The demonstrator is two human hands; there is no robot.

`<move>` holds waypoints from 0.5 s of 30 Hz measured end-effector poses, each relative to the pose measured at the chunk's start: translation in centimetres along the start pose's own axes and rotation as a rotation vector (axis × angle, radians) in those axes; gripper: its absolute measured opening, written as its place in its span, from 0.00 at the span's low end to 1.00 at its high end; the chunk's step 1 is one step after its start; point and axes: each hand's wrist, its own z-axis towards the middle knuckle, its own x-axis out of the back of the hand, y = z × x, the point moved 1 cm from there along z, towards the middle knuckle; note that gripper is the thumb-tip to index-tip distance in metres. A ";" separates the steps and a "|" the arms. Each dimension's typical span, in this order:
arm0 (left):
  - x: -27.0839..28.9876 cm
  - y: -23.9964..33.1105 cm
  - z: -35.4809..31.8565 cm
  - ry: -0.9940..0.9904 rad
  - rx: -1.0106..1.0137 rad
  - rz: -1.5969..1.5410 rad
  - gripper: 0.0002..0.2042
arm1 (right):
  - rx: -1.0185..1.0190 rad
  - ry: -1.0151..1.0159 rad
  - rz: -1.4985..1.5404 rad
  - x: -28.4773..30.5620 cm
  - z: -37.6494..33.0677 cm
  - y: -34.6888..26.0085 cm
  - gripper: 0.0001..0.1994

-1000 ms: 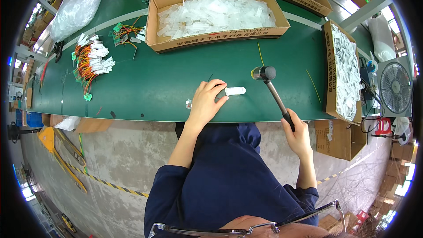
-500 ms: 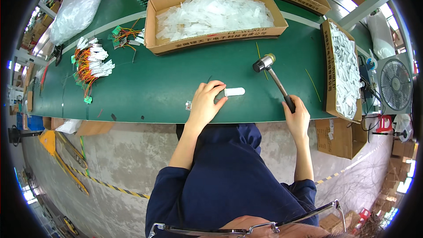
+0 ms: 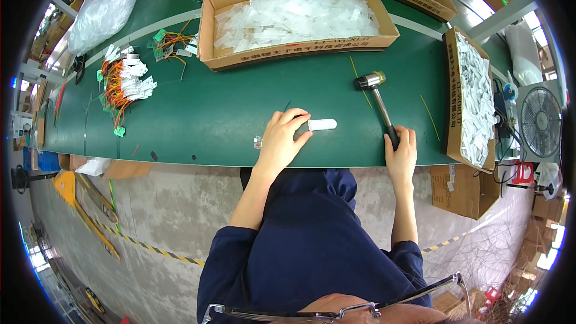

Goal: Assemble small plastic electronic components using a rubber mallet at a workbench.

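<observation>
With thumb and fingers, my left hand (image 3: 283, 138) grips the left end of a small white plastic case (image 3: 323, 124) with a rounded right end, held at the green tabletop. My right hand (image 3: 401, 151) is wrapped round the black grip of a mallet (image 3: 380, 107). The mallet's head has a dark face and a yellowish face, and it is to the right of the case, apart from it. Beside my left wrist lies a small board-like piece (image 3: 257, 142), partly hidden by the hand.
A cardboard box (image 3: 300, 49) of clear plastic strips stands at the back. On the right is another box (image 3: 454, 102) of white pieces, with a fan (image 3: 540, 121) beyond it. Wired white parts (image 3: 129, 81) lie in a heap at left. Thin yellow sticks (image 3: 429, 117) lie near the mallet.
The mallet's head has shifted slightly to the right, with my right hand still round its grip. My left hand keeps hold of the white case in nearly the same place.
</observation>
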 end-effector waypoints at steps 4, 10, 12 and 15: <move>0.1 0.0 0.0 -0.006 0.006 0.007 0.17 | 0.065 0.026 -0.030 0.4 0.4 -1.6 0.14; 0.0 -0.1 0.0 0.001 0.007 0.005 0.17 | 0.517 -0.117 0.305 -1.7 2.5 -8.1 0.10; 0.0 0.0 0.0 -0.004 0.015 0.003 0.17 | 0.579 -0.159 0.311 -3.4 3.1 -9.2 0.12; 0.1 0.3 0.2 -0.010 0.027 0.003 0.17 | 0.581 -0.209 0.365 -5.3 3.3 -8.8 0.11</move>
